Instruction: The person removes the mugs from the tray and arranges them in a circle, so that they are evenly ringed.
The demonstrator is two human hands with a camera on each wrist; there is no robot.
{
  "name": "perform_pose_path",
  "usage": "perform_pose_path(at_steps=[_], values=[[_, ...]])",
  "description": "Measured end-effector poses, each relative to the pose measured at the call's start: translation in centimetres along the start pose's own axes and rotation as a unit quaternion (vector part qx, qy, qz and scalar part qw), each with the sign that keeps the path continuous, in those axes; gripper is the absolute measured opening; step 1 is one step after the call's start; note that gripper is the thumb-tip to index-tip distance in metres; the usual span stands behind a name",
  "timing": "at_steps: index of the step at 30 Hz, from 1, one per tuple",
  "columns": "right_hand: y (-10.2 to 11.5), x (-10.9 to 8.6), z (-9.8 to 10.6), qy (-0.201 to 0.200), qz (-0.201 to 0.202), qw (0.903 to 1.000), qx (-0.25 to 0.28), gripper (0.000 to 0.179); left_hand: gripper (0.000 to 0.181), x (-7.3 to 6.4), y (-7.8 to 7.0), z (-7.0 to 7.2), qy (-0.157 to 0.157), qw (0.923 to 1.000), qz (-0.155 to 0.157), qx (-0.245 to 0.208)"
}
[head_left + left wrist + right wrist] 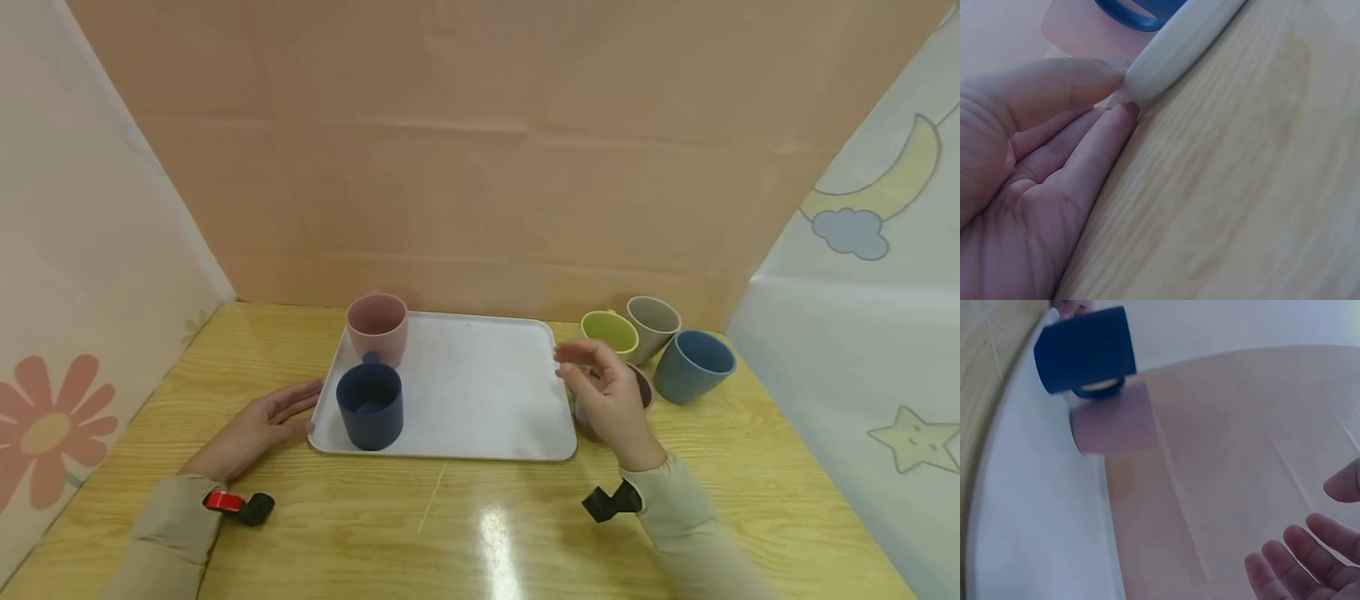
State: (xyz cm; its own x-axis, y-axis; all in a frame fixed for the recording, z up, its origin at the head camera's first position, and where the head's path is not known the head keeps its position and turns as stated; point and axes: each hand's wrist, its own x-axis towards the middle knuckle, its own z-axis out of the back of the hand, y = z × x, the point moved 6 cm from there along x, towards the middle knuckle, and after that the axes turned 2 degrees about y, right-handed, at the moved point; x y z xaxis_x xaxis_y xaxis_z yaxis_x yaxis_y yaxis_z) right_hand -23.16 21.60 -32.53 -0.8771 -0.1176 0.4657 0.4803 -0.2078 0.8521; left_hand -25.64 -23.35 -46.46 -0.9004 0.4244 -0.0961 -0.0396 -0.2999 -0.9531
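Head view shows a white, round-cornered rectangular tray (480, 392) flat on a yellowish wood-grain desk (360, 533). Taking the tray's middle as the clock centre, a round navy mug (371, 429) stands upright on it at 8 o'clock, its handle pointing to 12 toward a round pink mug (381, 342) upright on the tray at 10 o'clock.

At 9 o'clock the left hand (262, 425) lies with fingers extended; in the left wrist view, thumb and fingertips touch the tray's rim. At 3 o'clock the right hand (606, 396) hangs with loosely bent fingers, thumb parted from them, its grasp bare.

Behind it, partly hidden, is a mauve cup (587, 425) beside the tray. Beyond, between 2 and 3 o'clock, stand a lime-green mug (609, 332), a tapered beige cup (652, 323) and a tapered blue cup (686, 375).
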Motion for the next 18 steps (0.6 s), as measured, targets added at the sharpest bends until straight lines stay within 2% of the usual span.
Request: perform_pose_path(at_steps=[3,9,18], values=[[-0.2,0.3,-2.7,0.040,0.008,0.9991,0.013,0.026,0.071,0.0,-0.1,0.0,-0.002,1.0000,0.004,-0.002],[-0.5,0.3,-7.6,0.116,0.018,0.9931,0.003,0.032,0.070,0.0,-0.1,-0.1,0.002,0.9998,-0.002,-0.021],[-2.3,0.3,-13.8,0.199,-0.051,0.9787,0.001,0.056,0.070,0.1,0.1,-0.1,0.005,0.9993,-0.015,-0.035]])
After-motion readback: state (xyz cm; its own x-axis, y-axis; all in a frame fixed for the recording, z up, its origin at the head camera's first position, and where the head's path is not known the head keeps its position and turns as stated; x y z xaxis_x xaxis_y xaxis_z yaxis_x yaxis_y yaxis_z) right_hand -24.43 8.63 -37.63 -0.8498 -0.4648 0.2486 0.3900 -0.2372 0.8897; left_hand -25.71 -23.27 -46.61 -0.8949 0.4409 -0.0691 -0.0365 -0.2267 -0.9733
